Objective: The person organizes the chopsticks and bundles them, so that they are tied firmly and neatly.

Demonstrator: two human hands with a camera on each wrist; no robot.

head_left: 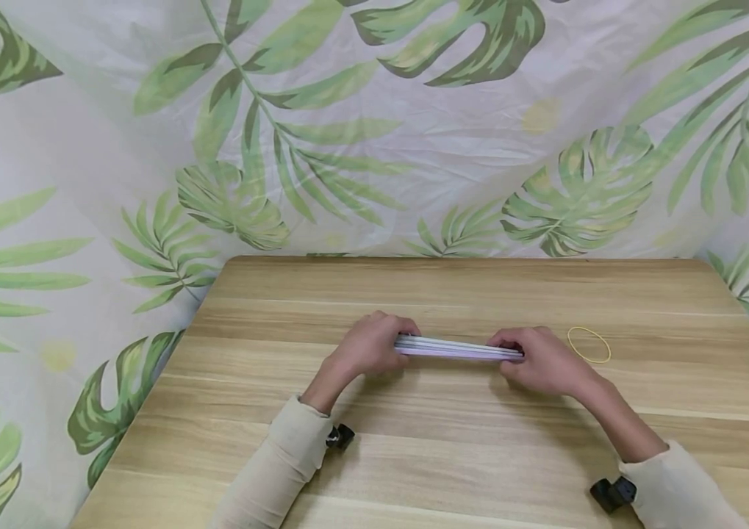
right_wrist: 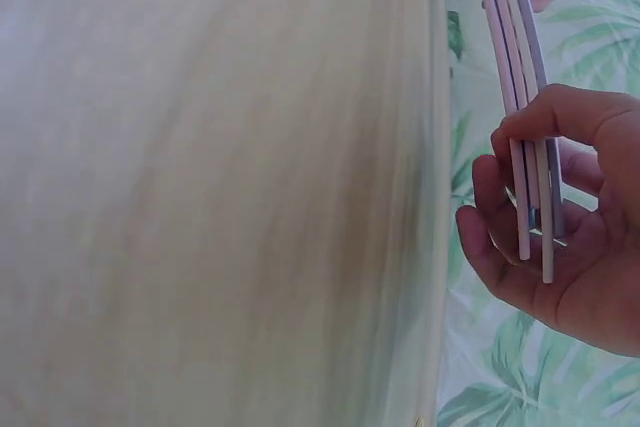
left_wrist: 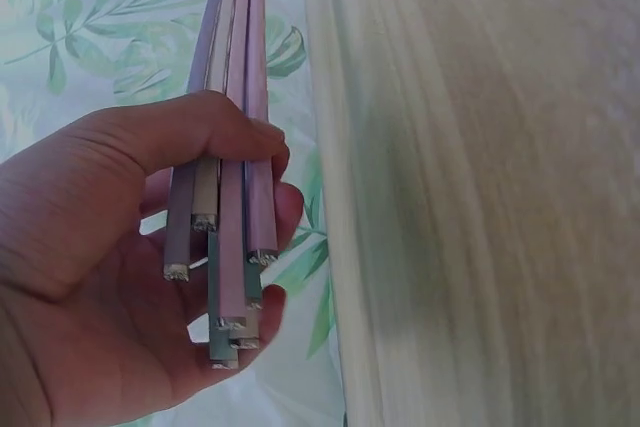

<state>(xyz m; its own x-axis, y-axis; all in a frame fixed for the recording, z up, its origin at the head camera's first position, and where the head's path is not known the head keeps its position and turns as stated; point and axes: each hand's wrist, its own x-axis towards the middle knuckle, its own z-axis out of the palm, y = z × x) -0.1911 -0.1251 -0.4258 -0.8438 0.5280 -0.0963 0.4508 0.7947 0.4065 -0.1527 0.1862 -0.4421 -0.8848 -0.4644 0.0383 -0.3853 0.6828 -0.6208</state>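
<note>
A bundle of several long, thin, pencil-like sticks [head_left: 456, 348] in pale pink, lilac, cream and dark green is held level above the table, spanning both hands. My left hand [head_left: 377, 344] grips one end, the thumb across the sticks and the fingers curled beneath. Seen from the left wrist, the stick ends [left_wrist: 232, 323] are uneven and show small silvery marks. At the other end my right hand [head_left: 539, 360] pinches the bundle between thumb and fingers. A few blunt tips [right_wrist: 547, 272] stick out past the right thumb at differing lengths.
A thin yellow rubber band [head_left: 596, 334] lies as a loose loop on the wooden table [head_left: 453, 455], just beyond the right hand. Leaf-patterned cloth [head_left: 460, 176] rises behind the table. Small black devices sit at both sleeve cuffs [head_left: 301, 433].
</note>
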